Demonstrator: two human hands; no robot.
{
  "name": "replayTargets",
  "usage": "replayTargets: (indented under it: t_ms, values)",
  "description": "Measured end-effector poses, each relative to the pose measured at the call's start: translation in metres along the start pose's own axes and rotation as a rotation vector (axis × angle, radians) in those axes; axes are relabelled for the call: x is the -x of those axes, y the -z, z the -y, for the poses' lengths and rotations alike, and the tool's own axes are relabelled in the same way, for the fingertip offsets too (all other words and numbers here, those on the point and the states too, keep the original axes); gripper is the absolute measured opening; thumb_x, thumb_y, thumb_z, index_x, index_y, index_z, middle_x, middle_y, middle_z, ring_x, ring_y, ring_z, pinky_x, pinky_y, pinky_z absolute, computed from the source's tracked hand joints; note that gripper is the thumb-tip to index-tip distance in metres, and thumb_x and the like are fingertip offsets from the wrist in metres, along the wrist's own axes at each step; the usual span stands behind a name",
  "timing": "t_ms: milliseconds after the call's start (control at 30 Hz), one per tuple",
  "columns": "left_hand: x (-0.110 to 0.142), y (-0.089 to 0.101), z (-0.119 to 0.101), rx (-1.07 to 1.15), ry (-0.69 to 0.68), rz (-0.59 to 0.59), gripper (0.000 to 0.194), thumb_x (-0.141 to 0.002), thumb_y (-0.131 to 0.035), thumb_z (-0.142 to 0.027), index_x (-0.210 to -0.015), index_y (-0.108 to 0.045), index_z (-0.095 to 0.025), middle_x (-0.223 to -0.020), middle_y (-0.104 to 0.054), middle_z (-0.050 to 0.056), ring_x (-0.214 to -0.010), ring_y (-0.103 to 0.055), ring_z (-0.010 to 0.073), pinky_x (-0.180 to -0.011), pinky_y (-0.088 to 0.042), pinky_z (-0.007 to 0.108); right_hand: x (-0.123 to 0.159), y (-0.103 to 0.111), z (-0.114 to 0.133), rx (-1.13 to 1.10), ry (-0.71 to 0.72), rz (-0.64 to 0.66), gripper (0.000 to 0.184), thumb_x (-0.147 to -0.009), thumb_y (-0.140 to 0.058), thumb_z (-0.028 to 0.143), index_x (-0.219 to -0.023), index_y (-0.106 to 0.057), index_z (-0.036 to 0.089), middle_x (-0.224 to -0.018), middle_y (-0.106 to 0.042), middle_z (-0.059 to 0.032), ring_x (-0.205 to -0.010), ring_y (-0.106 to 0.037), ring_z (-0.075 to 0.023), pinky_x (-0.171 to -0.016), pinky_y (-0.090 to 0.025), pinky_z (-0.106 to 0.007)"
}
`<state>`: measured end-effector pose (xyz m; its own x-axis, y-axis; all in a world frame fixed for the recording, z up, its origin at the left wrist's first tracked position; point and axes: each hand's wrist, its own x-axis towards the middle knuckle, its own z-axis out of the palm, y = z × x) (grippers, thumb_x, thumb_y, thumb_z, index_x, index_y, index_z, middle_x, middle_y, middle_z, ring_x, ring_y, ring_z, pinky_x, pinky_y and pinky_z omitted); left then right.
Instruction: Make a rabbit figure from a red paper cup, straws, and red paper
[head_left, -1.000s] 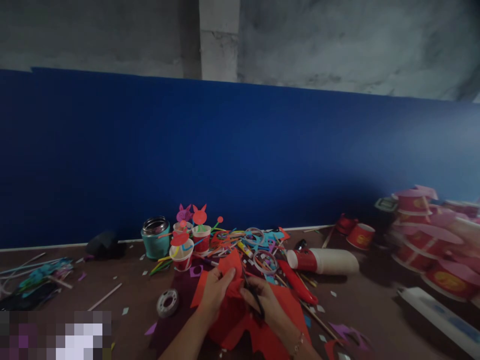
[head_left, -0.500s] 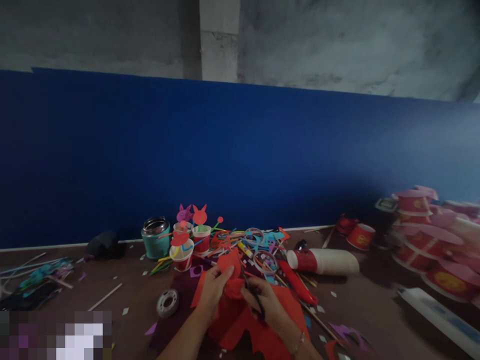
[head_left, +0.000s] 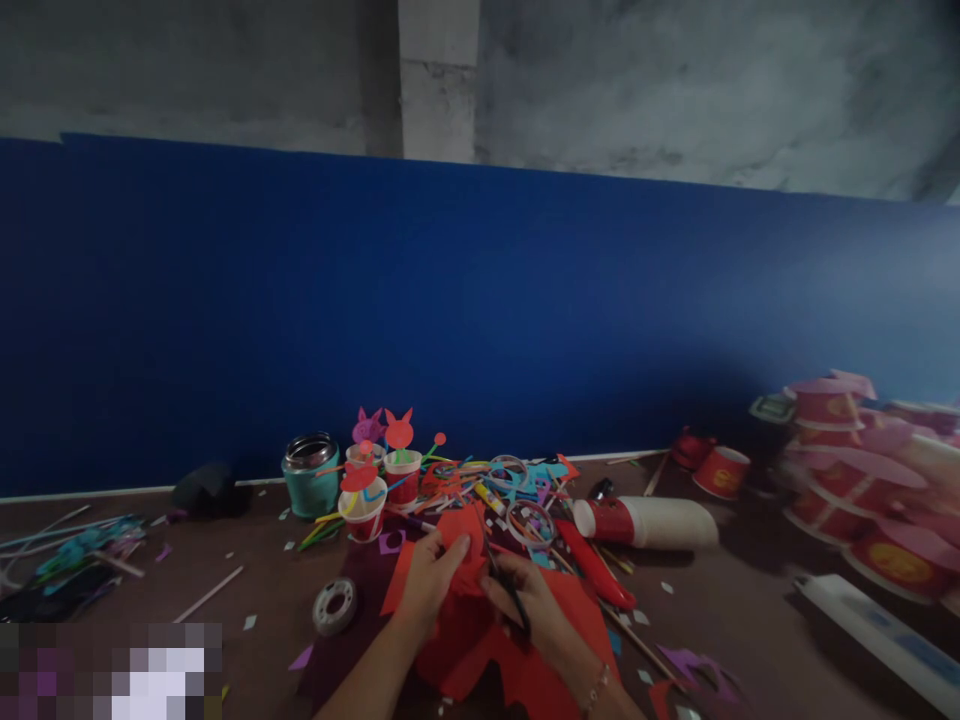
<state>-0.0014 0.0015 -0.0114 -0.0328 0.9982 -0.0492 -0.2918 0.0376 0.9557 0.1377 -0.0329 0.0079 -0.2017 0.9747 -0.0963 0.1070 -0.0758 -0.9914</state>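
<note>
My left hand (head_left: pixel 429 583) pinches a piece of red paper (head_left: pixel 459 530) between thumb and fingers. Closed round the dark handles of a pair of scissors (head_left: pixel 516 600), my right hand (head_left: pixel 534 602) keeps the blades against the right edge of that paper. Larger sheets of red paper (head_left: pixel 559 650) with cut-out edges lie beneath both hands, over a dark purple sheet (head_left: pixel 356 580). A roll of tape (head_left: pixel 334 606) is on the table left of my left hand. Right of my right hand lies a shiny red tube-like item (head_left: pixel 596 568).
Paper cups with animal cut-outs (head_left: pixel 365 505) and a teal jar (head_left: pixel 311 478) stand behind, left of a heap of coloured scraps (head_left: pixel 457 482). A stack of white cups (head_left: pixel 671 523) lies at right. Red cups with pink tops (head_left: pixel 855 490) and a white power strip (head_left: pixel 885 640) are farther right.
The red paper in my left hand has shifted slightly, and its lower part near the scissors looks turned. Both hands stay in nearly the same place.
</note>
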Motion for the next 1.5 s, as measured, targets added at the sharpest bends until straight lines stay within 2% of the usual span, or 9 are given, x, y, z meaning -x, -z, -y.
replayTargets:
  t_ms: [300, 433, 567, 633, 933, 1367, 1500]
  values:
    - [0.003, -0.002, 0.000, 0.009, -0.023, -0.014, 0.043, -0.058, -0.075, -0.053, -0.055, -0.052, -0.017, -0.042, -0.047, -0.007, -0.038, -0.036, 0.0051, -0.039, -0.027, 0.019, -0.002, -0.001, -0.004, 0.004, 0.006, -0.010, 0.039, -0.063, -0.065, 0.055, -0.059, -0.048, 0.020, -0.042, -0.039, 0.0083, -0.034, -0.035, -0.0059, -0.034, -0.025, -0.019]
    - [0.005, -0.005, -0.001, 0.002, -0.009, -0.001, 0.045, -0.061, -0.070, -0.059, -0.060, -0.054, -0.017, -0.043, -0.053, -0.005, -0.033, -0.040, 0.0063, -0.036, -0.029, 0.020, -0.003, 0.000, -0.004, 0.020, 0.001, 0.007, 0.042, -0.063, -0.065, 0.059, -0.063, -0.050, 0.019, -0.041, -0.041, 0.0077, -0.034, -0.036, -0.0065, -0.035, -0.026, -0.019]
    - [0.005, -0.006, -0.002, -0.023, -0.001, 0.036, 0.044, -0.059, -0.072, -0.057, -0.060, -0.057, -0.016, -0.043, -0.057, -0.003, -0.033, -0.044, 0.0077, -0.036, -0.031, 0.020, -0.003, 0.001, -0.005, -0.010, 0.030, 0.025, 0.045, -0.062, -0.066, 0.061, -0.061, -0.049, 0.020, -0.043, -0.044, 0.0064, -0.036, -0.036, -0.0066, -0.034, -0.025, -0.019]
    - [0.005, -0.006, -0.003, -0.032, 0.003, 0.045, 0.043, -0.058, -0.073, -0.055, -0.059, -0.057, -0.016, -0.041, -0.055, -0.003, -0.032, -0.043, 0.0075, -0.035, -0.030, 0.019, -0.003, 0.001, -0.006, -0.023, 0.051, 0.032, 0.043, -0.063, -0.066, 0.060, -0.062, -0.050, 0.019, -0.045, -0.045, 0.0063, -0.037, -0.037, -0.0065, -0.034, -0.025, -0.019]
    - [0.006, -0.005, -0.006, -0.033, 0.026, 0.018, 0.038, -0.061, -0.072, -0.051, -0.059, -0.055, -0.017, -0.040, -0.052, -0.005, -0.031, -0.039, 0.0054, -0.034, -0.025, 0.018, -0.004, -0.001, -0.004, 0.008, -0.036, -0.009, 0.034, -0.063, -0.065, 0.050, -0.061, -0.048, 0.020, -0.042, -0.040, 0.0086, -0.033, -0.035, -0.0060, -0.034, -0.026, -0.019]
    - [0.006, -0.004, -0.009, -0.004, 0.068, 0.002, 0.035, -0.059, -0.074, -0.047, -0.061, -0.055, -0.017, -0.039, -0.047, -0.008, -0.032, -0.034, 0.0037, -0.035, -0.021, 0.017, -0.004, 0.000, -0.007, 0.010, -0.023, -0.023, 0.038, -0.062, -0.067, 0.053, -0.060, -0.049, 0.019, -0.042, -0.039, 0.0092, -0.033, -0.035, -0.0047, -0.033, -0.024, -0.018]
    - [0.005, -0.004, -0.009, -0.011, 0.081, 0.001, 0.036, -0.056, -0.075, -0.047, -0.058, -0.053, -0.018, -0.038, -0.045, -0.009, -0.031, -0.030, 0.0034, -0.034, -0.019, 0.017, -0.004, 0.000, -0.007, 0.008, -0.051, -0.011, 0.039, -0.061, -0.068, 0.054, -0.065, -0.051, 0.019, -0.042, -0.042, 0.0088, -0.033, -0.037, -0.0055, -0.033, -0.027, -0.018]
